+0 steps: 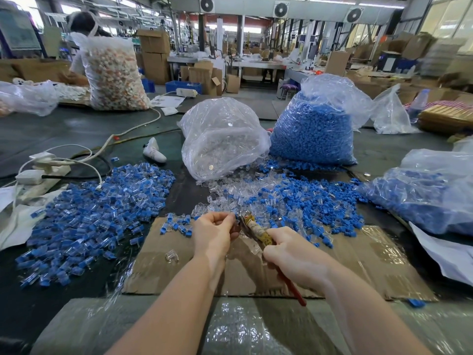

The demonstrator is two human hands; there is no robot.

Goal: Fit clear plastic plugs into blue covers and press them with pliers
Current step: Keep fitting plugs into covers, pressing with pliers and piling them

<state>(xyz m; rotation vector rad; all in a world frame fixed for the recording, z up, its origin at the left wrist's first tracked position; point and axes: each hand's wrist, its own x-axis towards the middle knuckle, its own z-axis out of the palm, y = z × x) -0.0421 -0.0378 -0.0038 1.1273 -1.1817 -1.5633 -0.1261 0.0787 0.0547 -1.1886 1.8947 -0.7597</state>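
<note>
While the left hand (215, 233) pinches a small piece at its fingertips, the right hand (294, 254) is wrapped round the handles of the pliers (258, 230) and brings their nose up against that piece. What the left fingers hold is too small and too hidden to name for certain — it looks like a cover with its plug, judged from the task. Whether the jaws have already bitten cannot be told; the nose sits right at the left fingertips, touching or nearly so.

My judgement: this is the pressing step, one unit in hand. The next move calls for a firm squeeze with the piece held square in the jaws, then release and drop onto the finished heap. A skewed grip could leave the plug only partly seated.

Both hands work above a sheet of cardboard (371, 257) under clear film. One loose plug (171, 255) lies on it, near the left wrist. Just beyond the hands lies a mixed spread of plugs and covers (294, 201) — raw stock, by the look. To the left is a wide heap of blue-and-clear pieces (97, 213), apparently assembled. Farther back stand a bag of plugs (222, 139) and a bag of covers (314, 129), side by side; another bag (430, 188) with blue pieces lies to the right.
</note>
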